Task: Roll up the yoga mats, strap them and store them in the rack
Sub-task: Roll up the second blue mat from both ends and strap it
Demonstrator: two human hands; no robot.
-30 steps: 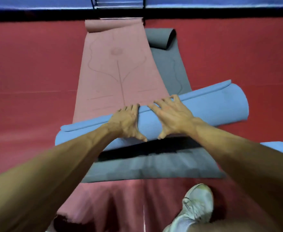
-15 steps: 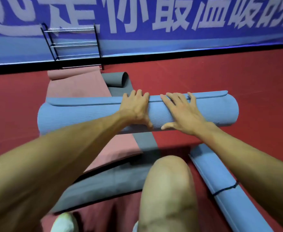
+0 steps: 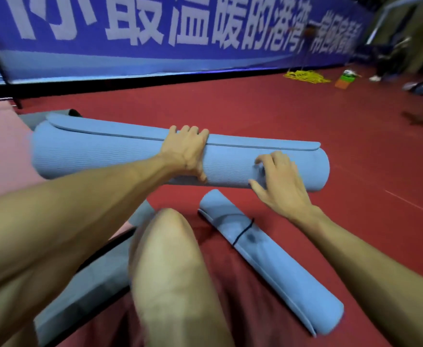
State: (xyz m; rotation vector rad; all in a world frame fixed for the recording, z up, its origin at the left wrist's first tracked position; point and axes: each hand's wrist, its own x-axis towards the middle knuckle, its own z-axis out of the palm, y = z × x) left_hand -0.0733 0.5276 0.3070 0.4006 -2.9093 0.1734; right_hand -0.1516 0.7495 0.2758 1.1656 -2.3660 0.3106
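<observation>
A thick light-blue yoga mat roll (image 3: 105, 151) lies across the red floor ahead of me, its loose flap edge on top. My left hand (image 3: 188, 152) presses down on the roll's middle, fingers hooked over the flap edge. My right hand (image 3: 278, 179) rests on the roll's right part, fingers spread and curled against it. A second, thinner blue rolled mat (image 3: 280, 266) with a black strap (image 3: 243, 231) around it lies on the floor to my right. The rack is out of view.
A pink mat (image 3: 0, 151) lies flat at the left and a grey mat (image 3: 85, 291) runs under my bent knee (image 3: 165, 246). A blue banner wall (image 3: 155, 46) closes the far side. Yellow cord (image 3: 305, 76) and small items lie far right.
The camera swung right, so the rack left the view. My right hand slid down and rightward along the blue roll. My left hand kept its hold on the flap edge.
</observation>
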